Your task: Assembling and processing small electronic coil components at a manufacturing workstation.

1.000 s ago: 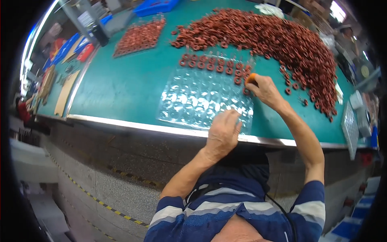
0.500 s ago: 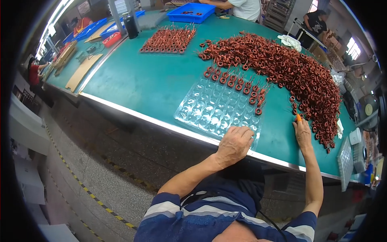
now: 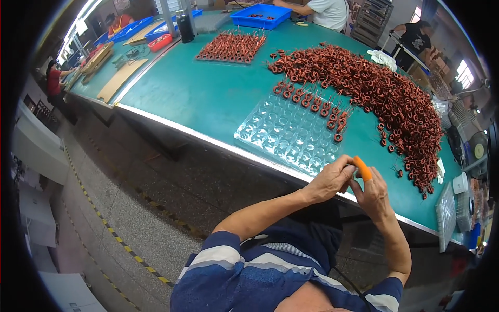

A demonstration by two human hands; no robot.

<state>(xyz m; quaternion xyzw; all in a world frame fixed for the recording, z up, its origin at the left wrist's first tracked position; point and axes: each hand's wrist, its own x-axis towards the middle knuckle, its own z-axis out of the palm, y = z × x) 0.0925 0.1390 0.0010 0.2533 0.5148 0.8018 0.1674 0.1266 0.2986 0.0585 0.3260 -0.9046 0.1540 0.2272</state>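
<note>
My left hand (image 3: 329,181) and my right hand (image 3: 373,193) meet at the table's front edge, fingertips pinched together. Whatever lies between the fingers is hidden. An orange finger cot (image 3: 362,168) covers the right index finger. Just beyond the left hand lies a clear plastic tray (image 3: 275,134) with round pockets. Red-brown ring coils (image 3: 315,104) with wire leads fill its far rows and part of its right side. A big curved heap of the same coils (image 3: 364,78) spreads behind and to the right, with a few loose coils (image 3: 383,136) near its inner edge.
A filled tray of coils (image 3: 232,48) sits farther back on the green table (image 3: 171,88). Behind it are a blue bin (image 3: 261,16) and a dark bottle (image 3: 184,27). A white cloth (image 3: 383,59) lies behind the heap. Stacked clear trays (image 3: 446,208) stand at the right edge. Other people work beyond.
My right hand has come back from the heap's edge to the table's front edge. My left hand has moved right off the tray's near corner, and the two now meet.
</note>
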